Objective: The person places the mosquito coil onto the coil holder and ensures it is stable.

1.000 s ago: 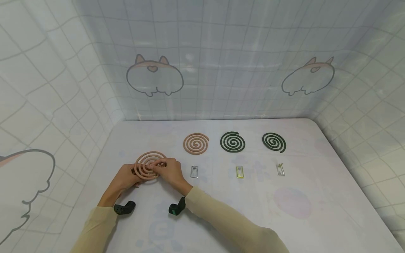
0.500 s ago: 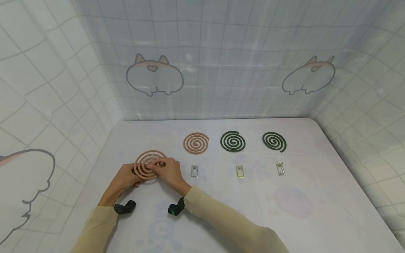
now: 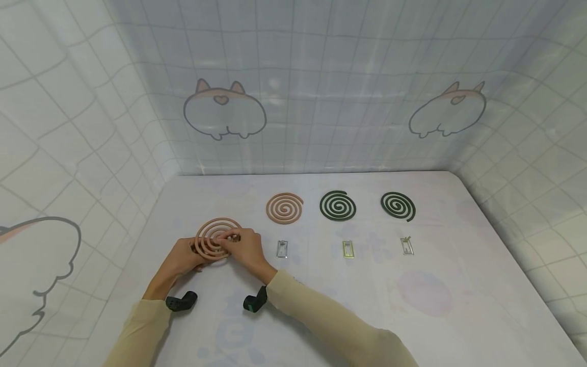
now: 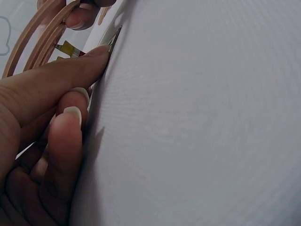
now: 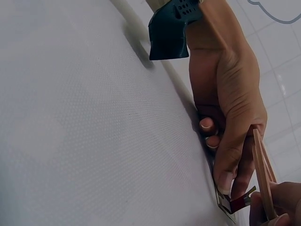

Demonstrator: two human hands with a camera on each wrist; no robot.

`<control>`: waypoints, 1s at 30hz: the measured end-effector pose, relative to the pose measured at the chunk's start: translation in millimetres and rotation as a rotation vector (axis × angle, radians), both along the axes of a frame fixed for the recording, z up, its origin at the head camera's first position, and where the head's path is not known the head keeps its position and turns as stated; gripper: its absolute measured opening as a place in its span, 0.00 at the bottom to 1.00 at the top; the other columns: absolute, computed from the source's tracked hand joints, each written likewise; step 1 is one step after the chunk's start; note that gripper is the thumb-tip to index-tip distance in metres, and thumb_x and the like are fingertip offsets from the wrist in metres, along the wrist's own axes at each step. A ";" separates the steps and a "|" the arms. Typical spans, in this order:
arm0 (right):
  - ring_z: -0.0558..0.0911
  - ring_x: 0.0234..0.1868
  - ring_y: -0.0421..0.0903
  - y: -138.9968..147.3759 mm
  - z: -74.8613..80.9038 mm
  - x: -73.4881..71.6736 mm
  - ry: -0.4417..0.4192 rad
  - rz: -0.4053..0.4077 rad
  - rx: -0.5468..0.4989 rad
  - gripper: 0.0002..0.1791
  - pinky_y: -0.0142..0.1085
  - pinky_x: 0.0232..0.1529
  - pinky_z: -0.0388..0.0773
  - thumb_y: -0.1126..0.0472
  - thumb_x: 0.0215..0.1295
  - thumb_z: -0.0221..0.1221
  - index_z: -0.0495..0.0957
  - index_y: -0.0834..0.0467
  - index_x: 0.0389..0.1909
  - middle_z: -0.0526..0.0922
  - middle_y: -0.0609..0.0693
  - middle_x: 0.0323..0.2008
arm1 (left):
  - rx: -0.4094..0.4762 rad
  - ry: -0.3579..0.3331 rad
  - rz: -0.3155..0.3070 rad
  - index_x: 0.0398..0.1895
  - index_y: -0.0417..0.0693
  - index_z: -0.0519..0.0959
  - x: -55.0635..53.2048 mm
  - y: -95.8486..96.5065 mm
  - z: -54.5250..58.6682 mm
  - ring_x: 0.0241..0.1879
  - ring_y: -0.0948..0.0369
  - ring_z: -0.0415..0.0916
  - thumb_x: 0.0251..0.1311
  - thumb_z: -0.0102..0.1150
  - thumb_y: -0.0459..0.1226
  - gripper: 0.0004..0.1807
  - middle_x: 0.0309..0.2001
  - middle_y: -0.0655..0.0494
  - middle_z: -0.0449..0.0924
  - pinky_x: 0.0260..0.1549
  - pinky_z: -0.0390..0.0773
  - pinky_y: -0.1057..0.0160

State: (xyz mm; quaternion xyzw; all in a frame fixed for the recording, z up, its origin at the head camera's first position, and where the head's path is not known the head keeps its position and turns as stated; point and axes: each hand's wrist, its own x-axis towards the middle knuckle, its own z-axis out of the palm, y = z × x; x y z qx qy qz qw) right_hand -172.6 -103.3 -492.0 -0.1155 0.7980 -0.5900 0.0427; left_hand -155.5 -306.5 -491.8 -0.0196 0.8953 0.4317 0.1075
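On the left side of the desk, we've got a coil held up just above a little metal stand. Our left grip is pinching the stand low down by the desk, thumb on it, and our right grip has the coil pinched near its middle. We can't tell whether the coil's centre is on the stand's tab or just beside it; fingers cover that bit.

For what looks like the step in hand, seating coil on tab, we'd let the left do nothing but brace the stand. Line the centre up by feel, then ease it down straight with the right, pushing near the middle only. Coils like this are probably brittle, so leaning on the outer rings could snap one. If it feels stiff, back off and re-aim, don't force it.

Further right sit a second tan coil and two green coils, with three more stands nearer us.
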 end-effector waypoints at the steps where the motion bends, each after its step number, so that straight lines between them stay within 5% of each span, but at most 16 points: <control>1: 0.63 0.19 0.37 0.0 -0.5 -0.2 -0.002 0.000 0.001 0.06 0.31 0.22 0.61 0.49 0.65 0.70 0.91 0.45 0.36 0.79 0.40 0.20 | 0.004 -0.001 0.000 0.49 0.28 0.81 0.2 0.2 0.2 0.18 0.58 0.77 0.59 0.74 0.35 0.21 0.24 0.54 0.82 0.20 0.78 0.62; 17: 0.63 0.21 0.37 1.9 1.6 3.5 -0.022 0.003 0.025 0.07 0.31 0.23 0.61 0.49 0.65 0.70 0.92 0.47 0.36 0.81 0.37 0.22 | 0.007 0.033 -0.034 0.49 0.29 0.82 0.3 -1.9 -3.5 0.18 0.59 0.78 0.61 0.72 0.35 0.19 0.25 0.52 0.83 0.20 0.79 0.62; 30: 0.63 0.22 0.37 -1.6 0.0 2.4 -0.003 -0.007 0.011 0.06 0.32 0.24 0.61 0.49 0.65 0.71 0.91 0.45 0.35 0.81 0.36 0.23 | -0.005 0.010 -0.004 0.48 0.30 0.81 -0.7 -1.5 -2.7 0.19 0.57 0.78 0.62 0.72 0.40 0.21 0.21 0.54 0.80 0.21 0.79 0.61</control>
